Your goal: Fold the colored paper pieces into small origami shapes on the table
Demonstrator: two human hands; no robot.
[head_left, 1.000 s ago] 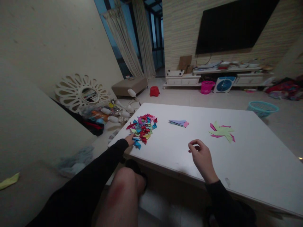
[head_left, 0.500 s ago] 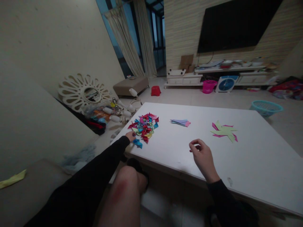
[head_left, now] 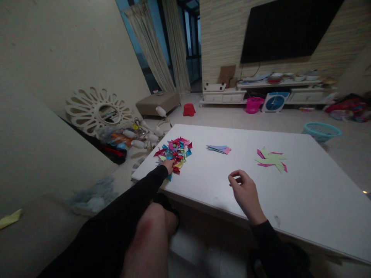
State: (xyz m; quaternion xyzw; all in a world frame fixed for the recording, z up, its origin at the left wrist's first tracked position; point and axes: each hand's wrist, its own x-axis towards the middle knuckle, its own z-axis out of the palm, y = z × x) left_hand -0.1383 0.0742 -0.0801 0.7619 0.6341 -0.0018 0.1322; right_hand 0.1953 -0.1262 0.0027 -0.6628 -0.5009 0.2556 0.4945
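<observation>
A pile of small folded paper pieces [head_left: 176, 146] in red, blue, pink, yellow and green lies at the left end of the white table [head_left: 203, 181]. My left hand [head_left: 168, 165] reaches onto the near side of this pile, fingers stretched out against red pieces; the fingertips are partly hidden. Above the table's front half is my right hand [head_left: 243, 189], its thumb and index finger closed in a ring with nothing visible between them. Beyond it rests a flat bundle of folded paper strips [head_left: 219, 149], purple, blue and pink. Farther right sits a green and pink paper pinwheel shape [head_left: 271, 159].
A turquoise basket [head_left: 321, 133] stands on the floor past the table's right end. Left of the table, a lamp with white shades [head_left: 139, 144] and bagged items crowd the floor. My bare knee [head_left: 152, 224] is close to the front edge.
My left hand has moved rightward, from the pile's left edge onto its near side, and now covers part of the blue piece there. My right hand keeps its pose; the view shifted slightly.
</observation>
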